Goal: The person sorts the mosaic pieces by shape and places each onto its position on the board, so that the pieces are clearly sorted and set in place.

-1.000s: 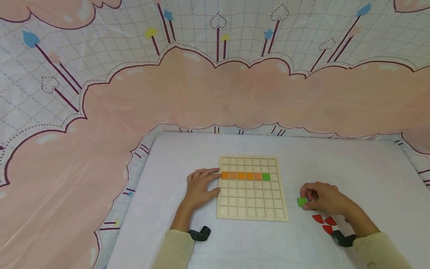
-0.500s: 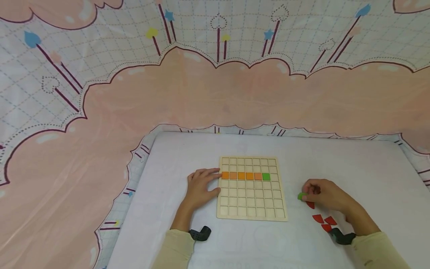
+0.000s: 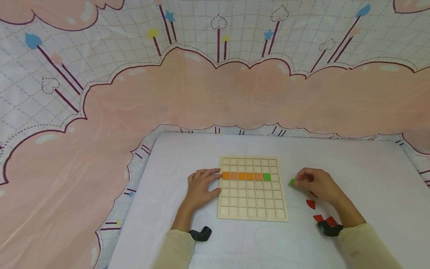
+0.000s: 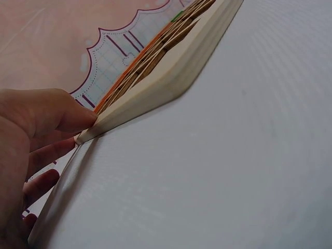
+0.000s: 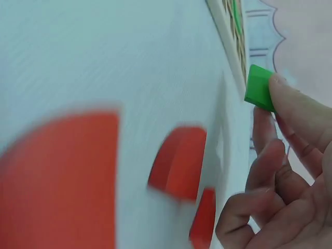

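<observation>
A light wooden grid board lies flat on the white table. Across its third row from the top run several orange tiles from the left edge, followed by a green tile. My left hand rests at the board's left side, thumb and fingertips touching the edge; in the left wrist view the thumb meets the board's corner. To the right of the board my right hand pinches a small green square block between thumb and fingers, held above the table and apart from the board.
Several red quarter-circle pieces lie on the table beneath and nearer than my right hand, partly hidden by the black wrist device. Another black device sits on my left wrist. A patterned cloth lies beyond the table.
My right hand, with the green block pinched, has moved up and left toward the board, uncovering red pieces below it. My left hand and the board stay in place.
</observation>
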Demonstrator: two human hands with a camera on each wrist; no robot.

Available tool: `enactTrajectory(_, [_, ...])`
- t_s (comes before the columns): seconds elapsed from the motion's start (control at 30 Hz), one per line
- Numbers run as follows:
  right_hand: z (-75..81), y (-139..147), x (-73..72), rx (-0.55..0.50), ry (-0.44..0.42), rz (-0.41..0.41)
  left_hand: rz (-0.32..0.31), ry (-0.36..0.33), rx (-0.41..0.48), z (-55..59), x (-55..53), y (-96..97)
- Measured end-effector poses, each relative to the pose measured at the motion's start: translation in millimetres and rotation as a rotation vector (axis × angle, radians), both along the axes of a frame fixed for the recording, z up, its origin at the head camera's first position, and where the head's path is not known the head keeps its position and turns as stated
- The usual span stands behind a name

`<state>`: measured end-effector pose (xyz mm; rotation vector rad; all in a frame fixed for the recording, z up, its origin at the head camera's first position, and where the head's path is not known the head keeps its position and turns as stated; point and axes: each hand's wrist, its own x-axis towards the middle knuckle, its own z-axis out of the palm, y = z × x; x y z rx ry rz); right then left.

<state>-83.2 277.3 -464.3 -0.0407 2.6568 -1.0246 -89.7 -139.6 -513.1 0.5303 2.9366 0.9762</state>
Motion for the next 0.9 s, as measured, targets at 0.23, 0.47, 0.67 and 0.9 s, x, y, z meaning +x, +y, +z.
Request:
enactTrajectory(0.23, [-7.4,-16.4,-12.3,-0.081,-0.02,-0.029,0.005,-0.004,-0.014,-0.6,-0.1,0.2])
enactTrajectory(0.47, [-13.3,-28.9,-21.6,-0.216,-0.13,-0.137,0.004,-0.001,-0.005,-0.9,0.2,0.8])
enactTrajectory(0.67, [-15.8,-40.8,-28.5,-0.327,-0.173,-0.196,0.003,0.003,0.001,-1.3,0.2,0.4])
enactTrajectory(0.9, [-19.0,-50.2,-34.4,-0.348,-0.189,-0.253,0.004,0.003,-0.003,-1.4,0.3,1.0])
